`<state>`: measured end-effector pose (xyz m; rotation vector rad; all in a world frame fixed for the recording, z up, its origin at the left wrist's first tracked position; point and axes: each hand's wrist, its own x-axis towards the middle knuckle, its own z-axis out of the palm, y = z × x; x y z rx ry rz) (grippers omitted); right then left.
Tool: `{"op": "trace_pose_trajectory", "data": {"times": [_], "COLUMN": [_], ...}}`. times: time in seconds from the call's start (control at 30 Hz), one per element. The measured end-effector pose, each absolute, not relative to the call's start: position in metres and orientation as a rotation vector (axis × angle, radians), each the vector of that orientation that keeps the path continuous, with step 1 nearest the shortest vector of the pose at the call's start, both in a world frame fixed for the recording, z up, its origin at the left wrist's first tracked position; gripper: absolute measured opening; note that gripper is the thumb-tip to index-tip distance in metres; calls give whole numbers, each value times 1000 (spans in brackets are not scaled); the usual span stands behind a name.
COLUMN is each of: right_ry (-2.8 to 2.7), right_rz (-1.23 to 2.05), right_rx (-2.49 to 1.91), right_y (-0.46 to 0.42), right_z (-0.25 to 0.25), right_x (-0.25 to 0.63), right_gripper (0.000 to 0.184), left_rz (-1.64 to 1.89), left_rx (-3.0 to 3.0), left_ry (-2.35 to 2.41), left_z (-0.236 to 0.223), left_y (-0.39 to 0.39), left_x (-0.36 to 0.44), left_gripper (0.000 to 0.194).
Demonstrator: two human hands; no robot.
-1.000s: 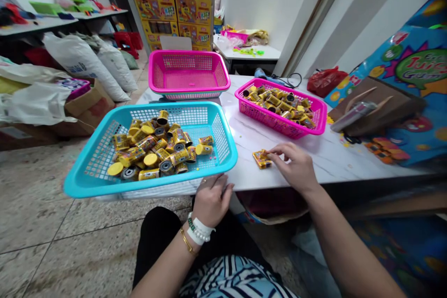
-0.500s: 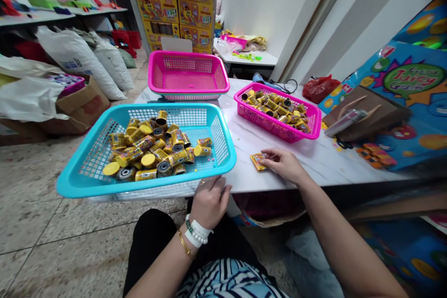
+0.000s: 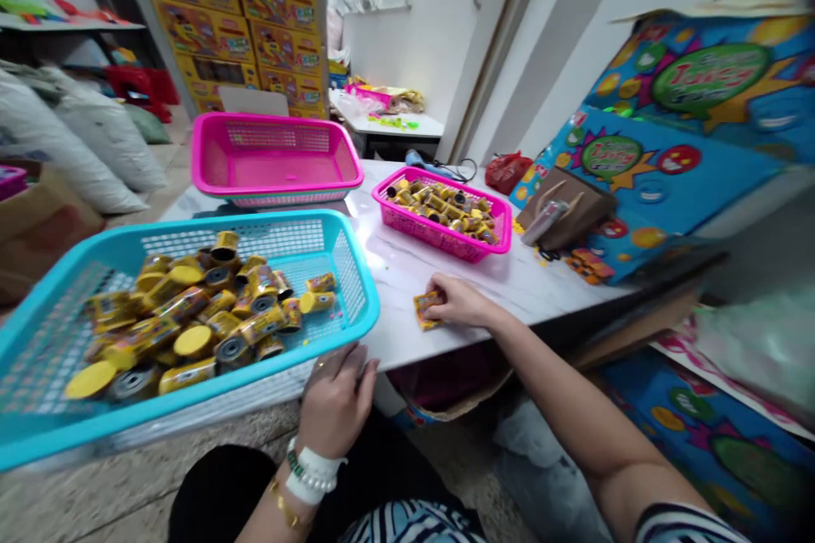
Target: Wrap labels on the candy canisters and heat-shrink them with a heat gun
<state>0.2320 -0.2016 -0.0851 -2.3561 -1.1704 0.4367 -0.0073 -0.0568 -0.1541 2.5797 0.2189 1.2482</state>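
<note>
My right hand (image 3: 463, 302) has its fingers curled onto a small flat yellow-orange printed piece (image 3: 423, 311) lying on the marbled white table (image 3: 401, 339); whether it is a single label or a stack I cannot tell. At the table's front edge rests my left hand (image 3: 336, 397), fingers stretched out and thumb apart, holding nothing. Just beyond it stands a turquoise basket (image 3: 364, 293) with a heap of small yellow printed cans (image 3: 194, 341), some showing yellow lids and others dark ends. A pink basket (image 3: 439, 242) farther right holds more such cans.
An empty-looking pink basket (image 3: 277, 187) sits nested at the back left. On the right are a brown holder (image 3: 570, 221) with a silver tube, a red plastic bag (image 3: 508, 173) and blue gum cartons (image 3: 662, 187). Yellow cartons (image 3: 204, 25) are stacked behind.
The view has turned to the right, so things appear farther left. My right-hand fingers have curled more over the printed piece. My left hand stays at the table edge.
</note>
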Motion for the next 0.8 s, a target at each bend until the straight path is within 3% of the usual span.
{"op": "trace_pose_trajectory", "data": {"times": [0.13,0.3,0.57,0.8], "right_ry": [-1221,-1287,-1164,-922], "right_rz": [469,423,157,179], "right_rx": [-2325,-2354,-2389,-2254], "right_y": [-203,-203,-212,-224], "right_z": [-84,-76,-76,-100], "right_x": [228,224,216,226], "right_gripper": [30,9,10,15], "left_rz": [1301,1331,1372,1411], "left_rx": [2608,2615,2693,2753], "left_ry": [136,94,9,-102], "left_z": [-155,-155,-152,-153], "left_y": [-51,-49,-48,-44], "left_x": [-5,-3,-4,-5], "left_gripper": [20,20,15,18]}}
